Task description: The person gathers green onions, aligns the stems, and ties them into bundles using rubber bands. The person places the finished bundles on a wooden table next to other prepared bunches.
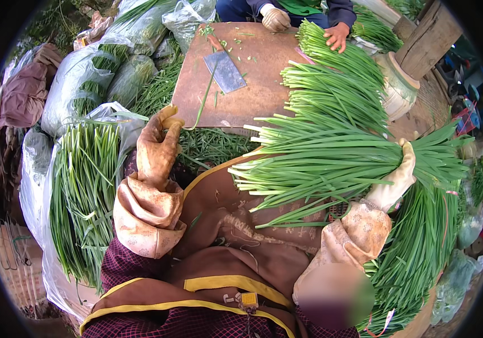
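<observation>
My right hand (397, 173), in a pale glove, grips a large loose bunch of garlic chives (321, 158) near its leafy end. The pale cut ends point left, over my brown apron (228, 224). My left hand (157, 145), in a stained glove, is raised by the near left corner of a brown board (262, 63). Its fingers are curled, and a single long chive leaf (204, 101) runs from its fingertips across the board towards a cleaver (225, 72). That cleaver lies flat, its handle away from me.
More chives (334, 80) lie along the board's right side, under another person's bare hand (337, 37); that person's gloved hand (276, 20) rests at the far edge. Chives in plastic (83, 190) stand left; banded chives (423, 236) lie right. Beyond are a ceramic jar (397, 86) and wooden post (429, 40).
</observation>
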Tool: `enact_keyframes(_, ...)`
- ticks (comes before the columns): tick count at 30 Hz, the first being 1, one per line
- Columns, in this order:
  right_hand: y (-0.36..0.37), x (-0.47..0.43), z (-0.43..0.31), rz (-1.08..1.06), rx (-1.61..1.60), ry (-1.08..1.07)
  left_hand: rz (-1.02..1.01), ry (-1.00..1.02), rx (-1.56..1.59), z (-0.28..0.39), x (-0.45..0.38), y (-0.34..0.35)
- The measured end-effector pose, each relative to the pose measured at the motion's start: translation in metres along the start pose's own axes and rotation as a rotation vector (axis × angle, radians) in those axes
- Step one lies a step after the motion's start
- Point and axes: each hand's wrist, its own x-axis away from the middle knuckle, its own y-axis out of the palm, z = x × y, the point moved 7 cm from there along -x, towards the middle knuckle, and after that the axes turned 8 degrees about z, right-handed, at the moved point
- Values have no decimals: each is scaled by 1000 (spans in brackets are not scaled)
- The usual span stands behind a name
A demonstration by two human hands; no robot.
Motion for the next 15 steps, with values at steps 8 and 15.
enact_keyframes(8, 5, 5, -7, -39, 3, -37, -513, 896, -235, 82, 113, 95)
enact_keyframes(15, 18, 10, -17, 0, -353, 284, -759, 925, -607, 80, 157, 123)
